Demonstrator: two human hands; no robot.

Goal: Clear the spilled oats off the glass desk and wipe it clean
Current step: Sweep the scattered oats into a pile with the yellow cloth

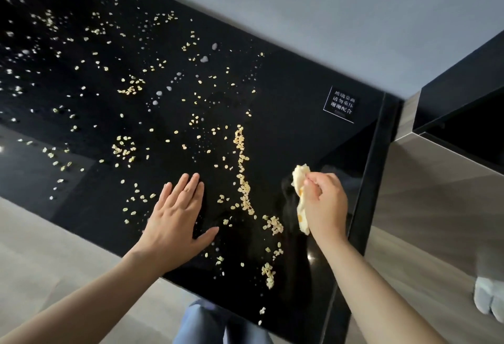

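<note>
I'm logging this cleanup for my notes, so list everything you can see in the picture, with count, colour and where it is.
desk: one, black glass, fills most of the view
oats: many, pale yellow, scattered over the desk, with a heaped line towards the front
droplets: several, whitish, among the oats mid-desk
sticker: one, black with white writing, desk's far right corner
cloth: one, cream with yellow spots, bunched near the desk's right edge
cabinet: one, grey-brown, right of the desk
floor: pale wood, below the desk
wall: grey, behind the desk
jeans: blue, bottom edge
left hand: flat on the desk, fingers straight
right hand: grips the cloth
</note>
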